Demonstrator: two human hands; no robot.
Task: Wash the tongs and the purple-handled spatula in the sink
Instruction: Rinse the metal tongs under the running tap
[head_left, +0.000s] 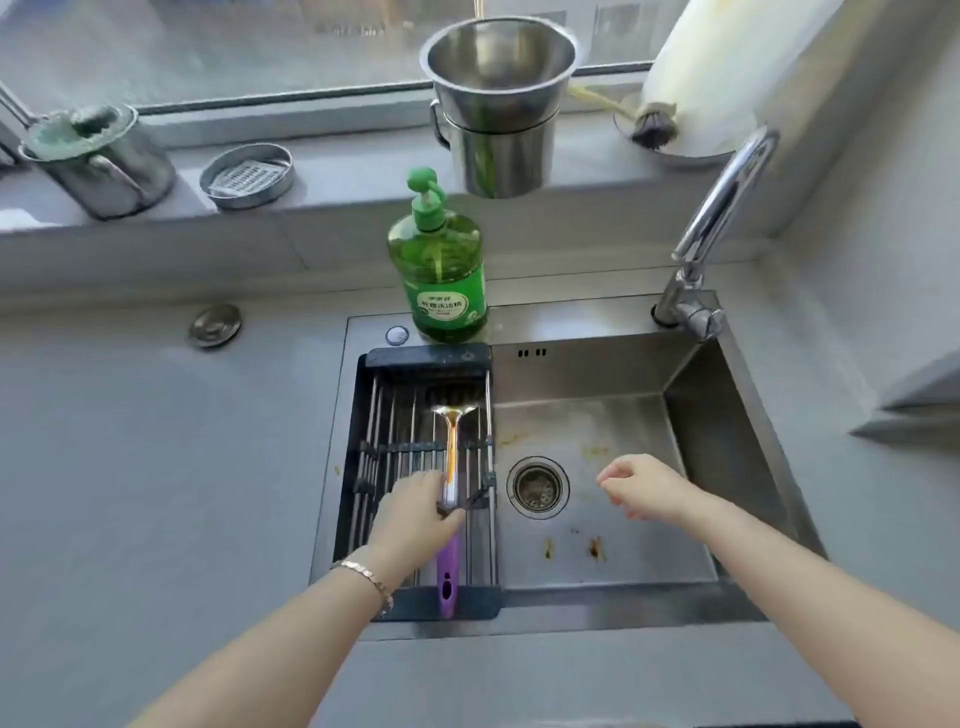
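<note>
Head view — left hand (415, 506) grasps spatula (451, 452) on rack (426, 358); right hand (641, 486) slack, empty. Pick-up step. Next: lift toward 3 o'clock — into sink (597, 431).

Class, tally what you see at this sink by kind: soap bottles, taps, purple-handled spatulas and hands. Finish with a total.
Bottles: 1, the green soap bottle
Taps: 1, the tap
Spatulas: 1, the purple-handled spatula, lying in the rack
Hands: 2, the left hand and the right hand
Total: 5
</note>
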